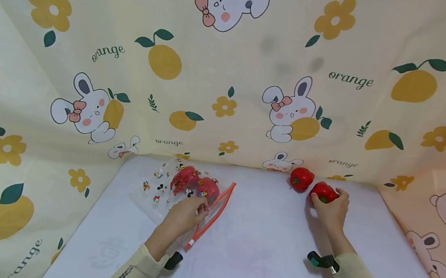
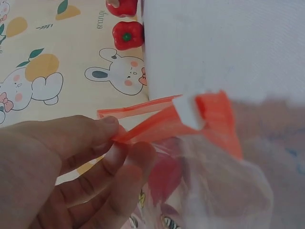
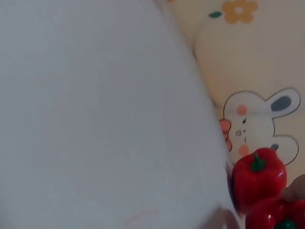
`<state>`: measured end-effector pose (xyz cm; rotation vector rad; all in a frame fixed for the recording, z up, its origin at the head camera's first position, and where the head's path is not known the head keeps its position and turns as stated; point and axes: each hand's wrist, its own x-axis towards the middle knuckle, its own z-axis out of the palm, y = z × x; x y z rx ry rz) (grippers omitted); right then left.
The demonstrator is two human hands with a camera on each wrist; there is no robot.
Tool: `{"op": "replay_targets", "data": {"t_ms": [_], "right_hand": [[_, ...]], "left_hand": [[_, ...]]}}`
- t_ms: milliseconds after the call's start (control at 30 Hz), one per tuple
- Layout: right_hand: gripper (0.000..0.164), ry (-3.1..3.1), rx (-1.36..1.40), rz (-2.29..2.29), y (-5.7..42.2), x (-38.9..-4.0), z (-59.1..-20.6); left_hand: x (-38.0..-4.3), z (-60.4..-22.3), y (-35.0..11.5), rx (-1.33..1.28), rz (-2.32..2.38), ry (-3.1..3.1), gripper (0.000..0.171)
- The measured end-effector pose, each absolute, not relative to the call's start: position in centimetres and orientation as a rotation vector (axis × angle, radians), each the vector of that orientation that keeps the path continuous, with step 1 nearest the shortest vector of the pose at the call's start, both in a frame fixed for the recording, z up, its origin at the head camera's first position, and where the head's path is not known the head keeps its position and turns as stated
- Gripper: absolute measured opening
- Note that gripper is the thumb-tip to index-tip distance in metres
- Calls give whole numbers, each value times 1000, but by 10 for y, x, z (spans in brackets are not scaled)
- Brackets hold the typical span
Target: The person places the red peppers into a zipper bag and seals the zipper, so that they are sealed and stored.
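Note:
At the left of the head view lies a clear zip bag with cartoon figures printed on it and an orange zip edge. Two red, rounded things show through its plastic. My left hand pinches that orange edge between thumb and finger, and the bag's mouth stands parted in the left wrist view. Over on the right, my right hand grips a red bell pepper with a green stem. Just beside it sits a second red bell pepper, close to the back wall.
A white tabletop spreads between the hands. Patterned cloth with rabbits and oranges hangs behind and at both sides. Each wrist wears a small black camera.

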<state>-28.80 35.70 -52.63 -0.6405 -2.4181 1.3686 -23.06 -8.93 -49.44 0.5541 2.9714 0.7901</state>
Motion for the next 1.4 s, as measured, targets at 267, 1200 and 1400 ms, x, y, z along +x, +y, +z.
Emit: {"op": "replay_targets", "data": {"t_ms": [267, 1200, 1400], "right_hand": [[94, -2373, -563, 1543, 349, -271, -522], [89, -2521, -248, 1679, 308, -233, -523], [91, -2480, -107, 1796, 299, -232, -529]], "left_hand": [[-230, -492, -91, 567, 829, 2956, 12], [-234, -489, -86, 541, 805, 3005, 12], [-235, -490, -85, 560, 822, 3016, 11]]}}
